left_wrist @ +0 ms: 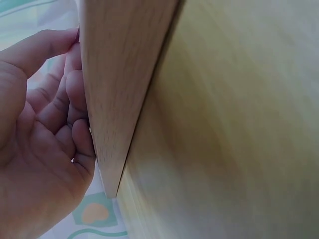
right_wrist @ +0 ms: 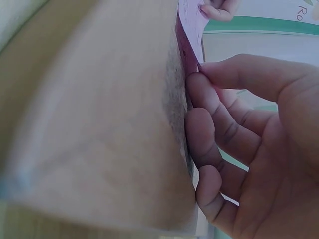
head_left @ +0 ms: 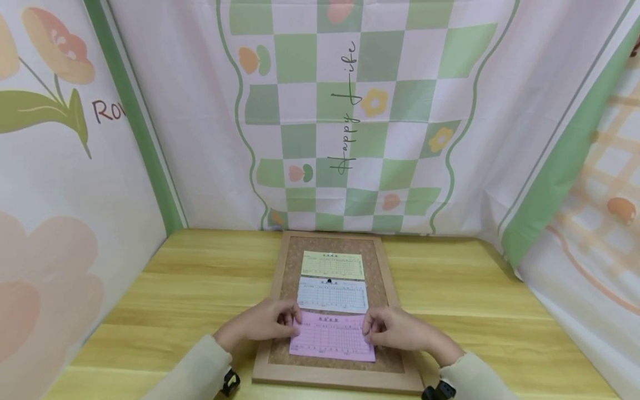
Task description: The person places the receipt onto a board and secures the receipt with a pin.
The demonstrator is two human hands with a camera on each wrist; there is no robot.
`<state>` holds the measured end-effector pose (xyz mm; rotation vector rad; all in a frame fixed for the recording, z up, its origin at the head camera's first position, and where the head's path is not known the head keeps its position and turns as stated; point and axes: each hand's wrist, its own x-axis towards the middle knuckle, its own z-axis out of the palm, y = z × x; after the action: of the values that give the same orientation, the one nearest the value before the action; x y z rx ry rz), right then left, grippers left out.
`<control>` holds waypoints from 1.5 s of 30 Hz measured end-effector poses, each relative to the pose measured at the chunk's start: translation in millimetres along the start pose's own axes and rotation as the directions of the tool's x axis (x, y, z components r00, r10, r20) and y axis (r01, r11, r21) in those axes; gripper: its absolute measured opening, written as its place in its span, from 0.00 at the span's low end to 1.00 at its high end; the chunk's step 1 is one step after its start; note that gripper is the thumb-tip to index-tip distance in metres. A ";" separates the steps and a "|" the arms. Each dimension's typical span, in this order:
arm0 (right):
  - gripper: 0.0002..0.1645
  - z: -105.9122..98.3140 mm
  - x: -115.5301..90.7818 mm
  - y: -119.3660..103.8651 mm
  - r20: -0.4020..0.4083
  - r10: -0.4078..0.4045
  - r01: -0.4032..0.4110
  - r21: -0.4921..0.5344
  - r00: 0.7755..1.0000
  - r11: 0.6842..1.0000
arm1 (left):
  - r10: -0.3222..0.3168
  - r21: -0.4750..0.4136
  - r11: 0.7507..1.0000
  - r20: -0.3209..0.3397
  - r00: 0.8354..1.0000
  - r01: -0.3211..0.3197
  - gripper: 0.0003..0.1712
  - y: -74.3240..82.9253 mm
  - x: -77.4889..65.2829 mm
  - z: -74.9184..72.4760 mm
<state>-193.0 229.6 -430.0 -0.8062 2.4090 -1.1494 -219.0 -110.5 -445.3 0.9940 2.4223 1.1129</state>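
Note:
A pink printed form (head_left: 330, 338) lies over the lower part of a wood-framed cork board (head_left: 337, 373). My left hand (head_left: 267, 321) pinches its left edge between thumb and curled fingers. At the opposite edge my right hand (head_left: 397, 329) pinches the same sheet; in the right wrist view the thumb and index finger of the right hand (right_wrist: 249, 114) hold the raised edge a little off the cork. The left wrist view has the left hand (left_wrist: 50, 114) beside the board's wooden frame (left_wrist: 119, 74), with its pinched sheet mostly hidden there.
Above the pink sheet, a light blue form (head_left: 332, 297) is fixed with a black pin (head_left: 329, 281). A yellow form (head_left: 332, 265) is farther up, with a small pale pin at its top. The board lies on a wood-grain table (head_left: 200, 278), with patterned curtains (head_left: 350, 111) behind.

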 end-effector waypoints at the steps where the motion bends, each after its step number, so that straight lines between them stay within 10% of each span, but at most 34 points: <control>1: 0.06 0.1 0.0 0.1 0.000 0.001 -0.001 -0.004 1.000 1.000 | -0.001 0.003 1.000 -0.001 1.000 0.001 0.08 -0.8 0.4 0.2; 45: 0.05 3.9 1.0 0.3 -0.029 0.043 -0.045 -0.071 0.999 0.996 | 0.028 0.057 0.998 -0.005 1.000 -0.027 0.09 -1.3 -0.8 -1.2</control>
<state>-191.8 226.8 -432.6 -0.7595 2.4898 -1.0696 -219.7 -112.3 -445.5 1.0461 2.4640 1.0628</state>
